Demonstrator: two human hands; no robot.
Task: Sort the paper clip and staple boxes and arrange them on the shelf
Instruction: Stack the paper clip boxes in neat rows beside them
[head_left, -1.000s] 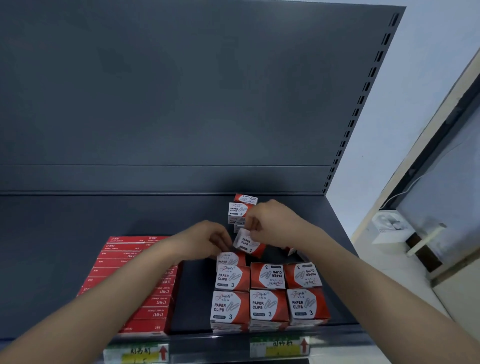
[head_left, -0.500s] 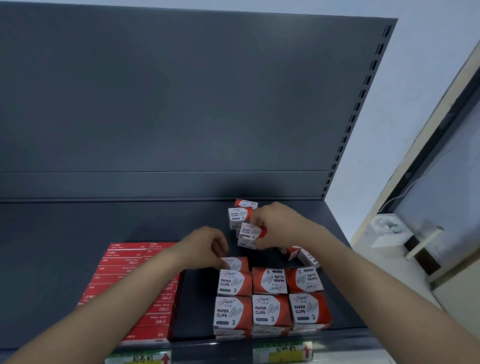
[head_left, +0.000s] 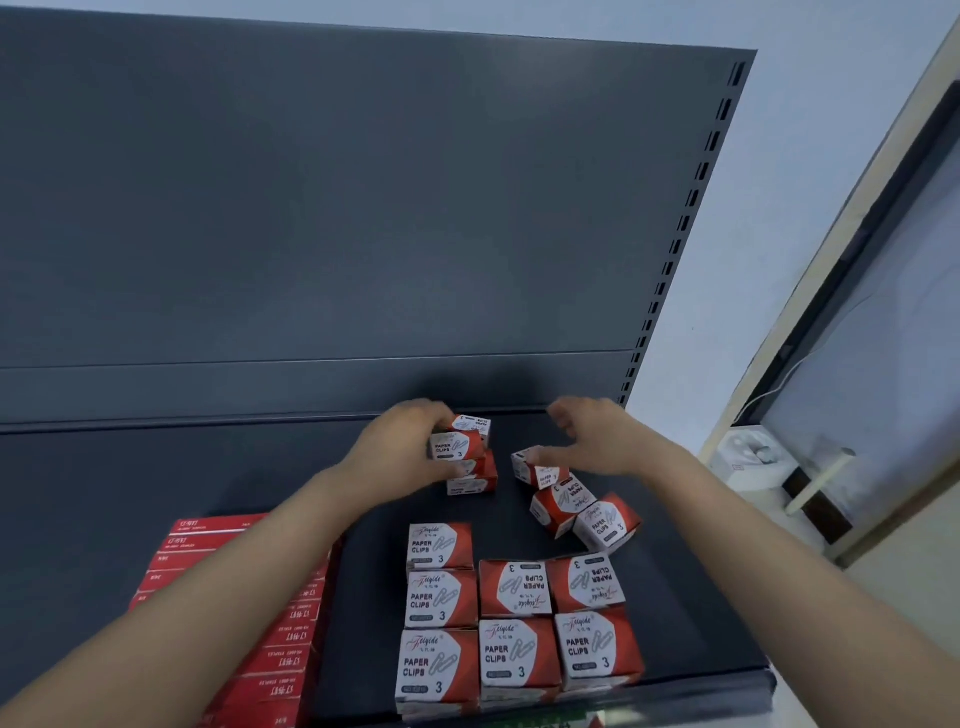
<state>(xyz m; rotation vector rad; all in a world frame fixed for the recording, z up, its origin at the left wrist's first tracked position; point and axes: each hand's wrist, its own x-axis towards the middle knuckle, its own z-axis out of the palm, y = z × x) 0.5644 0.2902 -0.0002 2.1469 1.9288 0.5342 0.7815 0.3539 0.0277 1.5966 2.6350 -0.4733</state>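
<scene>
- Head view: your left hand (head_left: 410, 452) has its fingers and thumb curled round the held box (head_left: 456, 447), a paper clip box on top of a small stack (head_left: 475, 482)
- That stack stands behind the front block (head_left: 514, 623) of paper clip boxes, apart from it and nearer the back of the shelf (head_left: 156, 467)
- Your right hand (head_left: 597, 441) is also behind the front block, to the right of the stack, with its fingers loosely spread and gripping nothing
- Its thumb lies over the first loose box (head_left: 537, 473), which is tilted; you cannot tell whether it touches
- The second loose box (head_left: 563, 506) and the third loose box (head_left: 605, 522) lie askew against each other, just behind the front block's right back corner
- The front block sits at the shelf's front edge, labels up: three boxes deep on its left, two deep in the middle and on the right
- The red staple boxes (head_left: 234, 597) lie flat in a pile left of the front block, with bare shelf between, and your left forearm crosses over them
</scene>
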